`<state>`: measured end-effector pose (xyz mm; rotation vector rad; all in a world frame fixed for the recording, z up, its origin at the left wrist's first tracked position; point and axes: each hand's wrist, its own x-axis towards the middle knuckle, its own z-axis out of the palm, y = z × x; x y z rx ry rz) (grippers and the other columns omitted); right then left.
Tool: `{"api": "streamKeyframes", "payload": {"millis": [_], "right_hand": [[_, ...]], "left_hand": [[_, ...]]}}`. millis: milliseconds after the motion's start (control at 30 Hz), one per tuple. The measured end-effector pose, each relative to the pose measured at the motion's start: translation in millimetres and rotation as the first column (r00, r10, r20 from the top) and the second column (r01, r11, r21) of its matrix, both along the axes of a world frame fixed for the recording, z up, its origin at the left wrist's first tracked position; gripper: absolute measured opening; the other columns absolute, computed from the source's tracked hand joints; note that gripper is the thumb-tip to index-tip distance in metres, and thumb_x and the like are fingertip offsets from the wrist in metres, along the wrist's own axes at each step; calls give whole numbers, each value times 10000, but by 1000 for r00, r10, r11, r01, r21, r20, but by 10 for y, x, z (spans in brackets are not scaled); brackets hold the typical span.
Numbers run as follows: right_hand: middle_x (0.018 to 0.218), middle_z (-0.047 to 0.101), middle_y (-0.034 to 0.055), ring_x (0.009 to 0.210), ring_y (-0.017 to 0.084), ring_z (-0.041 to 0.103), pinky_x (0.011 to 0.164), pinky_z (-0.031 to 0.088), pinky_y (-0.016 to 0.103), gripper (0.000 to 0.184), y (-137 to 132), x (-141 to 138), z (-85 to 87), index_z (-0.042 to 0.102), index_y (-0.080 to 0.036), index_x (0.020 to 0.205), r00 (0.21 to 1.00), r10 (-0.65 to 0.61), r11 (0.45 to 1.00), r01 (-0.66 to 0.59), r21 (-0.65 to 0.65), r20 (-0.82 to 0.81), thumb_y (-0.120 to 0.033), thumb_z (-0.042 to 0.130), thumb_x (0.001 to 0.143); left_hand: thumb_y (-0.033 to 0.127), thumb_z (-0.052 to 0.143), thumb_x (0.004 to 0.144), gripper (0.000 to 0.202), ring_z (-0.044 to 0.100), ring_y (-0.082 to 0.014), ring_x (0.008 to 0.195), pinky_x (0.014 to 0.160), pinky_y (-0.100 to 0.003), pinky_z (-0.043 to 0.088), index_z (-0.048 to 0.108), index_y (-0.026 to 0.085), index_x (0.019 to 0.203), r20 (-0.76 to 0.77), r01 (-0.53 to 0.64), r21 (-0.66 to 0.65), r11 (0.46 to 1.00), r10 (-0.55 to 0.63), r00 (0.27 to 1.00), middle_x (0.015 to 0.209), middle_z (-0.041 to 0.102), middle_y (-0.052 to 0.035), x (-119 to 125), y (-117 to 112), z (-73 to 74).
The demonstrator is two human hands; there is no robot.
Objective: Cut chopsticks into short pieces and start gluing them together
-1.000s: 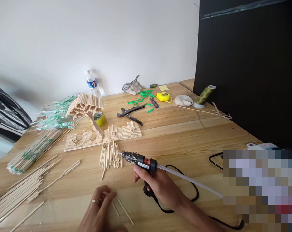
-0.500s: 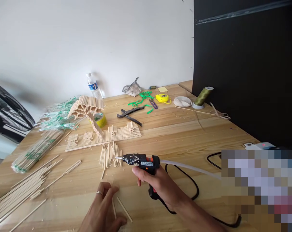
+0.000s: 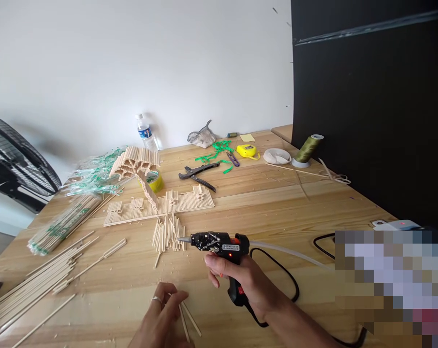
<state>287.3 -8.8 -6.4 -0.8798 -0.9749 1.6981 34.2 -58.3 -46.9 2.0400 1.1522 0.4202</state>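
My right hand (image 3: 242, 275) grips a black hot glue gun (image 3: 211, 241). Its metal nozzle points left and a small red light glows on its side. A clear glue stick (image 3: 284, 251) runs out of its back. At the lower middle, my left hand (image 3: 163, 314), with a ring on one finger, rests low over the table. Its fingers are bent, with the thumb apart from them. Two short wooden sticks (image 3: 192, 319) lie beside its fingertips; the hand covers part of one. Just left of the nozzle lies a pile of short sticks (image 3: 167, 234).
Behind the pile stands a stick-built model (image 3: 159, 208) with a tree shape. Longer sticks (image 3: 41, 290) and a bagged bundle (image 3: 65, 222) lie left. Pliers-like cutters (image 3: 199, 174), a yellow tape measure (image 3: 247, 151) and a thread spool (image 3: 309, 150) sit farther back. A black cord (image 3: 295, 285) loops at right.
The view has shifted slightly, moving most things a little right and down. My left hand has moved slightly right over the two short sticks. My right hand still holds the glue gun.
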Motion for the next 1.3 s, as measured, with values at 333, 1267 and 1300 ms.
{"api": "streamKeyframes", "payload": {"millis": [333,1267,1300], "right_hand": [[683,525,5,660,167,459,679,365,348,427,-49,39,-92,564,-198,675,995,39,999,-40,15,89,-554,718,855],[685,493,-4,658,164,444,648,362,338,387,-11,50,-150,533,-211,750,1000,22,999,-22,26,17,-524,711,893],[689,492,-2,666,168,447,648,368,338,380,-11,56,-161,530,-214,751,1000,26,999,-27,31,17,-516,711,895]], "left_hand": [[16,710,642,662,701,-213,873,791,-329,664,613,197,1271,-9,-46,195,980,48,999,1161,603,-128,219,11,-150],[125,708,832,451,614,-274,1213,1032,-423,553,574,245,1245,14,55,84,995,-56,998,1323,580,-117,80,582,304],[142,712,841,436,618,-269,1208,1026,-412,554,571,245,1241,37,45,89,995,-48,998,1316,582,-115,76,588,303]]}}
